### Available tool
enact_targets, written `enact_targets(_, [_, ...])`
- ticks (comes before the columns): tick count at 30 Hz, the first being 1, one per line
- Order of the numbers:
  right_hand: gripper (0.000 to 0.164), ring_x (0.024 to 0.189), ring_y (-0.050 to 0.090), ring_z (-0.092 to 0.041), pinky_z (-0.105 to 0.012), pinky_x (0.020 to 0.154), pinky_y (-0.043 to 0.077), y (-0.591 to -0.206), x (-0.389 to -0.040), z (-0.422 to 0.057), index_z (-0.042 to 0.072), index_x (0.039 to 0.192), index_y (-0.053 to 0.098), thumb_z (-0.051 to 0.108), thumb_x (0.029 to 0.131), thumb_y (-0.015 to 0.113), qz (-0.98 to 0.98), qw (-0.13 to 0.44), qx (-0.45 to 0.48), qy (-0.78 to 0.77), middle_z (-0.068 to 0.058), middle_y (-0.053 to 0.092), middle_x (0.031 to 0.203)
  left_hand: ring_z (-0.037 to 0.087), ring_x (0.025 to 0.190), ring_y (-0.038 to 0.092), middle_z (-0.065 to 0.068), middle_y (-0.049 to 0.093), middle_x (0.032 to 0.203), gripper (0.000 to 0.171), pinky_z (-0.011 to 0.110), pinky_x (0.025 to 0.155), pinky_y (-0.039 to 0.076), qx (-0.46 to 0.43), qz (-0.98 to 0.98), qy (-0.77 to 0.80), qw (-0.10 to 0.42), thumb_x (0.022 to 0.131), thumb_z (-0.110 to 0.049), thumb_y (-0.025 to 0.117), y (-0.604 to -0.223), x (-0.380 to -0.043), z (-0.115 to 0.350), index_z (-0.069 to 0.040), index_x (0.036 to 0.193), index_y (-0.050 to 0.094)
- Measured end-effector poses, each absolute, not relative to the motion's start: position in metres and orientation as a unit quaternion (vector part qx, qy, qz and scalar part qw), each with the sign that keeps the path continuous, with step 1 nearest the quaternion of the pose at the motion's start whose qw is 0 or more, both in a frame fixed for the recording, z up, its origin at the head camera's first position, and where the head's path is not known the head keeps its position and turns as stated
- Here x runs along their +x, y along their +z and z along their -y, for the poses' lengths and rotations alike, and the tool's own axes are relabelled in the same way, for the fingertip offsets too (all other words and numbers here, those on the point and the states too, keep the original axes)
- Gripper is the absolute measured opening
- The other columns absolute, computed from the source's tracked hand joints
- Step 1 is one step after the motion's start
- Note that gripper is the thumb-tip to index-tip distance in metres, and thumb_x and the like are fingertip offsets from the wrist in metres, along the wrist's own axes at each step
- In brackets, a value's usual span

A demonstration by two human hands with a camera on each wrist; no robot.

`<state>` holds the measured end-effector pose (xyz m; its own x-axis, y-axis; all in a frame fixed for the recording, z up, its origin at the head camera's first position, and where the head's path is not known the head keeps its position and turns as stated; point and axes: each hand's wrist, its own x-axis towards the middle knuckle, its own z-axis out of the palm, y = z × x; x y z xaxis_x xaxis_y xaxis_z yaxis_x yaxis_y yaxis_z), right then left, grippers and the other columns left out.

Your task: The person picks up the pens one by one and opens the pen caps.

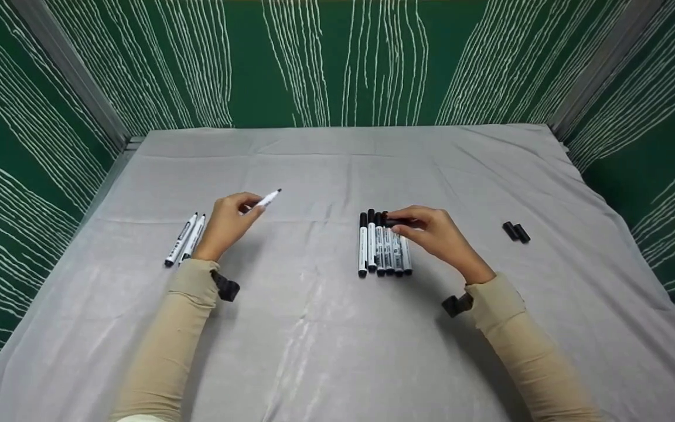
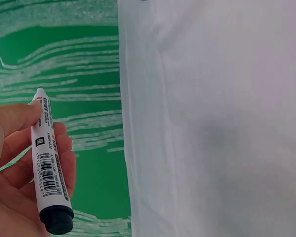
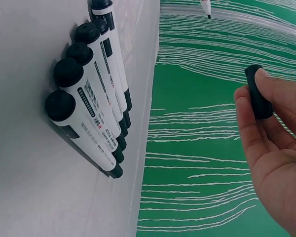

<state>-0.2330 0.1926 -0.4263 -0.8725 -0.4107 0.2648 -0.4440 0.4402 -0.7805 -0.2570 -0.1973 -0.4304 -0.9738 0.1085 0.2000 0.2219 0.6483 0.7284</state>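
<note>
My left hand (image 1: 233, 221) grips an uncapped white marker (image 2: 50, 158), its dark tip pointing away to the upper right in the head view. In my right hand (image 1: 434, 231) a black marker cap (image 3: 259, 92) is pinched between thumb and fingers, as the right wrist view shows. Below and beside that hand lies a row of capped markers (image 1: 363, 246), several side by side on the cloth; the hand hides some of their upper ends in the head view. Two uncapped markers (image 1: 180, 240) lie just left of my left hand, one partly behind the wrist.
Two loose black caps (image 1: 516, 232) lie together at the right. A wrinkled grey cloth (image 1: 314, 305) covers the table. Green walls (image 1: 249, 64) with white lines stand at the back and sides. Each wrist wears a black camera mount (image 1: 227, 288).
</note>
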Motion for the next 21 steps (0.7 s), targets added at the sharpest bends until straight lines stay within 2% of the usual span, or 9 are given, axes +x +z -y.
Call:
enact_targets(7, [0.028, 0.099, 0.066, -0.025, -0.014, 0.084, 0.050, -0.427, -0.233, -0.195, 0.001, 0.114, 0.069, 0.009, 0.087, 0.069, 0.854, 0.027, 0.252, 0.453, -0.013, 0.069, 0.112, 0.024, 0.089, 0.058, 0.019, 0.065, 0.109, 0.027, 0.023, 0.070, 0.045, -0.005, 0.904, -0.421, 0.074, 0.093, -0.016, 0.062, -0.436, -0.260, 0.239, 0.002, 0.113, 0.067])
enact_targets(14, [0.028, 0.099, 0.066, -0.025, -0.014, 0.084, 0.050, -0.429, -0.233, -0.196, 0.000, 0.114, 0.069, 0.008, 0.087, 0.068, 0.853, 0.022, 0.251, 0.457, -0.014, 0.069, 0.113, 0.018, 0.084, 0.055, 0.019, 0.066, 0.107, 0.029, 0.019, 0.066, 0.044, 0.060, 0.902, -0.420, 0.078, 0.094, -0.017, 0.060, -0.443, -0.256, 0.274, 0.002, 0.115, 0.066])
enact_targets(21, [0.028, 0.099, 0.067, -0.025, -0.016, 0.083, 0.051, -0.430, -0.233, -0.197, 0.002, 0.115, 0.069, 0.011, 0.088, 0.068, 0.853, 0.018, 0.247, 0.459, -0.013, 0.069, 0.114, 0.017, 0.084, 0.054, 0.020, 0.063, 0.105, 0.029, 0.017, 0.067, 0.041, 0.116, 0.901, -0.408, 0.093, 0.094, -0.014, 0.058, -0.448, -0.250, 0.298, 0.005, 0.115, 0.065])
